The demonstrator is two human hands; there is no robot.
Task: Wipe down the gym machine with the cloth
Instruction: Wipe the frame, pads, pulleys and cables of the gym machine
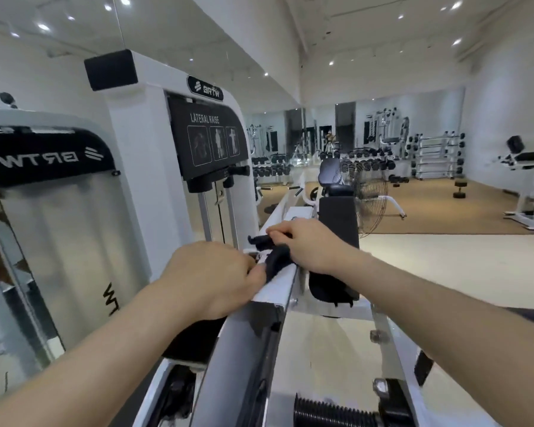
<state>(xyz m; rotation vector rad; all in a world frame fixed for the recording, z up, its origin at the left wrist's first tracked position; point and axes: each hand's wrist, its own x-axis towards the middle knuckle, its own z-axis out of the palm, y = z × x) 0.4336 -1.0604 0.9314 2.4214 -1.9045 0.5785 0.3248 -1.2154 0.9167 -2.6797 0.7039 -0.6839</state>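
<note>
A white lateral raise machine [142, 167] stands in front of me, with a white arm bar [278, 288] running up the middle of the view. A dark cloth [275, 257] lies bunched over the top of that bar. My left hand [210, 278] grips the cloth's near end against the bar. My right hand [309, 241] holds the far part of the cloth, just beyond the left hand. Black pads [336, 223] sit right behind my right hand. Most of the cloth is hidden under my fingers.
A second white machine with a translucent shield [53, 229] stands close at the left. A floor fan [373, 201] is behind the pads. Dumbbell racks [367, 163] and benches [530, 158] line the far side. Pale open floor [444, 266] lies to the right.
</note>
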